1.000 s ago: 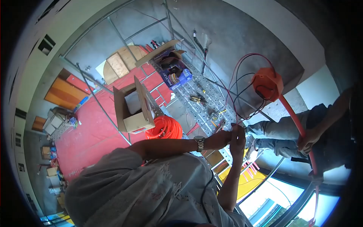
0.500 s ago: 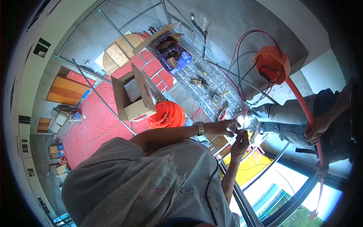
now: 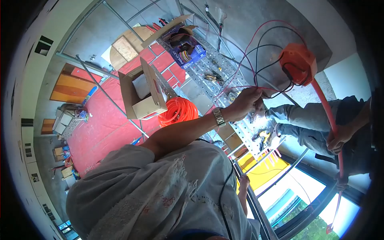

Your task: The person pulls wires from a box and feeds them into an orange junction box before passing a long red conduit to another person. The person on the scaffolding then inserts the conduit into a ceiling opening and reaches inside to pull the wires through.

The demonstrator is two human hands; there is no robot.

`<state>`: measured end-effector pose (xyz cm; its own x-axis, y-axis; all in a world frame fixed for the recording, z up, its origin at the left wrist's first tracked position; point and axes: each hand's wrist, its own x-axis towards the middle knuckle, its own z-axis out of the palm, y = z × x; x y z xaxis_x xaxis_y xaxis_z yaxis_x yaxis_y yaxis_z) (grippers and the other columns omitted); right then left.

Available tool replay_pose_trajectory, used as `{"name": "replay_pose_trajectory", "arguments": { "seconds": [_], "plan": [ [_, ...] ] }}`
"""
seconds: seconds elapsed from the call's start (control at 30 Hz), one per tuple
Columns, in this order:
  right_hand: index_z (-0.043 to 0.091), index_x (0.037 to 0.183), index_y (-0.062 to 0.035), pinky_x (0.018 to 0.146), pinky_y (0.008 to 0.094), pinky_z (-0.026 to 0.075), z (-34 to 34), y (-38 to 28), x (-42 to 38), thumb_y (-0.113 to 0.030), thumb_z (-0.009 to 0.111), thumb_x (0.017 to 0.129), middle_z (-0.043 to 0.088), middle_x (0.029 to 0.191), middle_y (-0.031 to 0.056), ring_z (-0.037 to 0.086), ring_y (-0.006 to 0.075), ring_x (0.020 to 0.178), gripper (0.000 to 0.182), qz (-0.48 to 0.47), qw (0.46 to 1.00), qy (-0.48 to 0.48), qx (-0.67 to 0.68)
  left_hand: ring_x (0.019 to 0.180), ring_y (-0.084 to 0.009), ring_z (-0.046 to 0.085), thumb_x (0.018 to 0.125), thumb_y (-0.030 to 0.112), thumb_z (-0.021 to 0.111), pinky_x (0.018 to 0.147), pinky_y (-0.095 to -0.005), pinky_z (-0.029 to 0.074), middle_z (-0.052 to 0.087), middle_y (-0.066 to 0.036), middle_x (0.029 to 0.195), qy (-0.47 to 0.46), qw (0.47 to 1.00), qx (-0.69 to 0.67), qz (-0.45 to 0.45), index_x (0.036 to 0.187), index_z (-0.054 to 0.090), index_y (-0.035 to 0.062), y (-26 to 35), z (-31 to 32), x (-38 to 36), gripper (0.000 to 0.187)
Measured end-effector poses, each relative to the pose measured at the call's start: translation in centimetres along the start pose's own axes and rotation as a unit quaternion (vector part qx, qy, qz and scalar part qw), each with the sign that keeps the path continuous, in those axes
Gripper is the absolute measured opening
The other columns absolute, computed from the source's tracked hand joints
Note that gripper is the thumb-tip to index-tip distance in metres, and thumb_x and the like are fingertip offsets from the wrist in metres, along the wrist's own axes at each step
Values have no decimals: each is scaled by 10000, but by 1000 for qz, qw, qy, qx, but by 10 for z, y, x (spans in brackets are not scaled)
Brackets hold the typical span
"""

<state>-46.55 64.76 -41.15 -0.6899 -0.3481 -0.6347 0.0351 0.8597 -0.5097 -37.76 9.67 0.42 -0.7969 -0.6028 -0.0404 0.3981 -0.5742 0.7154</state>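
My left hand (image 3: 245, 105), with a metal watch at the wrist, is closed on the thin red and black wires (image 3: 256, 86). These wires loop from an orange box (image 3: 298, 64), which joins an orange tube (image 3: 322, 104). My right hand (image 3: 244, 181) is low beside the window frame, its fingers curled; what they hold is too small to make out. Below my left hand, yellow-and-black tools (image 3: 263, 136) lie on the perforated metal platform (image 3: 200, 76). A co-worker's hand (image 3: 340, 139) at the right grips the orange tube.
Pliers (image 3: 214, 78) and a blue box (image 3: 192, 56) lie on the platform. An open cardboard box (image 3: 150, 106) stands beside an orange coil (image 3: 178, 112). Scaffold bars (image 3: 108, 98) cross the left side. Windows (image 3: 292, 204) are at the lower right, near the co-worker's legs (image 3: 304, 118).
My left hand has moved up and is now on the wires. My right hand has dropped away from beside it to the window frame. The camera view has shifted slightly.
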Motion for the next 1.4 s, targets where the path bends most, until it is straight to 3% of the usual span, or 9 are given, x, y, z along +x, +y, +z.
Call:
{"name": "replay_pose_trajectory", "arguments": {
  "seconds": [0.07, 0.27, 0.37, 0.6, 0.7, 0.8, 1.07, 1.17, 1.4],
  "plan": [
    [682, 1313, -43, 1004, 466, 543, -18, -55, -6, -126, 585, 922, 689, 1280, 278, 665, 433, 1181, 411, -5, 969, -73, -238, 665, -90, 490, 1127, 341, 494, 671, -303, 468, 488, 33, 721, -4, 999, 30, -17, 1117, 666, 19, 0, 2, -2, 365],
    [477, 1540, -25, 1209, 458, 345, -73, -447, -114, -288, 399, 1121, 503, 1572, 171, 473, 306, 1453, 501, -383, 906, -17, 180, 601, -53, 359, 1086, 453, 542, 614, -259, 377, 393, 62, 662, -29, 999, -6, -42, 1072, 665, 53, -20, 18, -11, 418],
    [617, 1124, -5, 876, 358, 495, -66, -528, -148, -248, 357, 1146, 653, 1031, 104, 622, 211, 927, 356, -395, 880, -25, 263, 604, -65, 439, 1080, 433, 564, 621, -268, 404, 494, 32, 673, -43, 996, -18, -70, 1172, 675, 41, -19, 18, -5, 417],
    [590, 1065, -23, 628, 450, 504, -21, -333, -82, -23, 443, 1021, 642, 841, 211, 608, 446, 724, 153, -430, 885, 180, -12, 634, -74, 456, 1109, 385, 526, 686, -320, 431, 544, 34, 718, -21, 999, -34, -24, 1208, 676, 36, 1, 3, 14, 393],
    [610, 1001, -19, 683, 426, 475, 13, -172, -49, -434, 536, 1050, 626, 825, 214, 548, 434, 704, 424, -214, 971, 98, 49, 671, -73, 462, 1099, 405, 538, 697, -307, 423, 542, 43, 729, -34, 997, -57, -37, 1186, 680, 34, -1, -4, 10, 407],
    [672, 1120, -26, 940, 497, 530, 18, -78, -60, -191, 531, 991, 699, 1092, 264, 672, 454, 1058, 252, -48, 988, -88, -119, 624, -73, 427, 1093, 433, 538, 656, -282, 407, 500, 51, 699, -10, 1000, -27, -13, 1161, 660, 42, 17, -2, 10, 416],
    [449, 1553, -25, 1169, 431, 396, -73, -445, -101, -325, 458, 1113, 596, 1488, 165, 541, 294, 1391, 533, -376, 888, -52, 261, 592, -67, 405, 1093, 444, 530, 621, -280, 393, 498, 48, 678, -33, 999, -11, -7, 1142, 643, 51, -2, 25, 3, 412],
    [640, 1261, -24, 769, 366, 548, -71, -526, -145, -250, 429, 1134, 675, 1060, 82, 659, 176, 893, 334, -388, 863, -94, 308, 592, -73, 420, 1085, 449, 541, 634, -289, 402, 507, 47, 670, -47, 997, -45, -34, 1122, 639, 52, -2, 28, -1, 411],
    [636, 1058, -8, 702, 450, 481, 1, -326, -81, -107, 546, 1037, 637, 852, 216, 607, 367, 733, 135, -340, 929, 126, 69, 649, -94, 457, 1088, 430, 552, 677, -305, 423, 510, 47, 715, -3, 999, -53, -8, 1044, 631, 86, 19, 7, 15, 355]
  ]
}}
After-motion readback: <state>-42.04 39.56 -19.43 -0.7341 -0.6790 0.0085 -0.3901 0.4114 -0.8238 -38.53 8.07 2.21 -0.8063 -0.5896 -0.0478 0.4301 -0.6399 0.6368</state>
